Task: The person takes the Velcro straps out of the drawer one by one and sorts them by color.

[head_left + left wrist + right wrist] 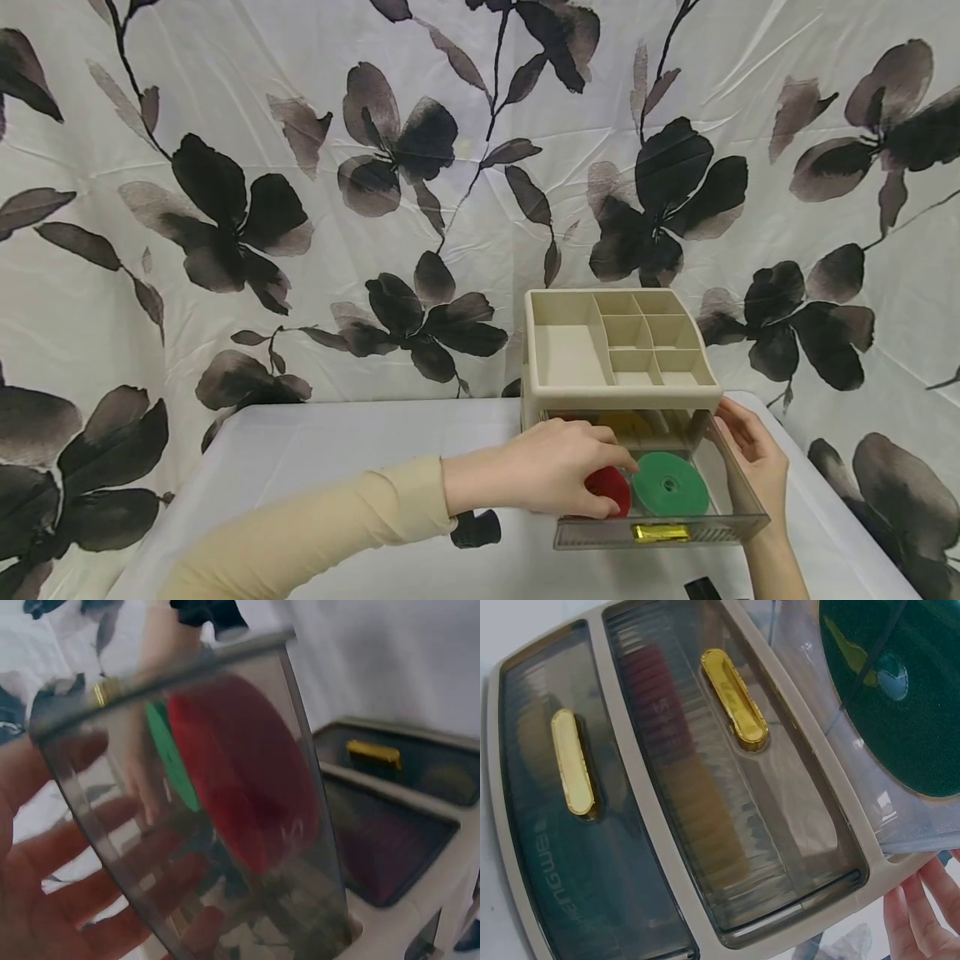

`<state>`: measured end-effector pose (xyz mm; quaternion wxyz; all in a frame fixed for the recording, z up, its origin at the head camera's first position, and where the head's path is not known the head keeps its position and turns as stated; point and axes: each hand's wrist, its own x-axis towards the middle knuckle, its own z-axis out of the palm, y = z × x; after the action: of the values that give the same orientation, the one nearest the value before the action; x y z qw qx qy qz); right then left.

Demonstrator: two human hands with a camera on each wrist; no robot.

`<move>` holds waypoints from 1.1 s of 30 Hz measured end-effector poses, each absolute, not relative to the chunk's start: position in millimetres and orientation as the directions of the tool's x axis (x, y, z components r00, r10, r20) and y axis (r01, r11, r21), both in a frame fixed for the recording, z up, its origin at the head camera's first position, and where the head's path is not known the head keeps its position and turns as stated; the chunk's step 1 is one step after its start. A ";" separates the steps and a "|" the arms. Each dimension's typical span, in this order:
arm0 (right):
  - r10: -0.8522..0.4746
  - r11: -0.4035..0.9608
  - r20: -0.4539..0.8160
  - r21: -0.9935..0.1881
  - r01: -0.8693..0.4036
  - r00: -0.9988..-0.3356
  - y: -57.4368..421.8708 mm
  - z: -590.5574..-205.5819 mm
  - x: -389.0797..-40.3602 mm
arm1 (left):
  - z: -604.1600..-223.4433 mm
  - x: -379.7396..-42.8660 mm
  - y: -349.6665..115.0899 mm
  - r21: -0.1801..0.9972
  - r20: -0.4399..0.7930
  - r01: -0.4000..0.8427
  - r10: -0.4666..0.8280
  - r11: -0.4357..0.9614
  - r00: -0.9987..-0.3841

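Observation:
A cream storage box (615, 400) has a see-through drawer (660, 535) pulled out of its front. Inside lies a green disc (670, 485) with a small round hub. Beside it my left hand (566, 467) reaches in from the left, thumb and fingers around a red disc (611, 487) that its fingers partly hide. Through the drawer's side wall in the left wrist view, the red disc (240, 772) looks tilted. My right hand (757, 454) lies along the right side, and its fingertips (907, 907) touch the box's edge in the right wrist view.
Two shut drawers with gold handles (735, 697) show other coloured pieces inside. Divided compartments (630, 337) top the box. A short black cylinder (476, 528) lies left of the drawer, and another black object (702, 588) is at the front edge of view. Floral fabric (420, 167) hangs behind the table.

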<state>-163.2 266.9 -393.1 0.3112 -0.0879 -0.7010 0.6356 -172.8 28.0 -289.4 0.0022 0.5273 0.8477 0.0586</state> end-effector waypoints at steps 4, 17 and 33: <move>0.520 0.169 0.321 -0.947 -0.274 -0.791 267.8 -392.4 -163.6 | -284.0 -177.2 30.5 0.012 -0.027 0.912 0.911 0.411 -0.411; 0.517 0.190 0.323 -0.946 -0.262 -0.793 267.8 -392.0 -162.8 | -278.3 -186.3 40.7 -0.024 -0.255 0.921 0.889 0.388 -0.381; 0.516 0.192 0.319 -0.948 -0.255 -0.795 267.9 -393.2 -163.3 | -280.3 -189.6 43.7 -0.014 -0.283 0.920 0.881 0.392 -0.380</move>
<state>-163.3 267.9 -393.2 0.3064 -0.0919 -0.7086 0.6290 -189.6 43.7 -280.3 0.1152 0.5448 0.8263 -0.0846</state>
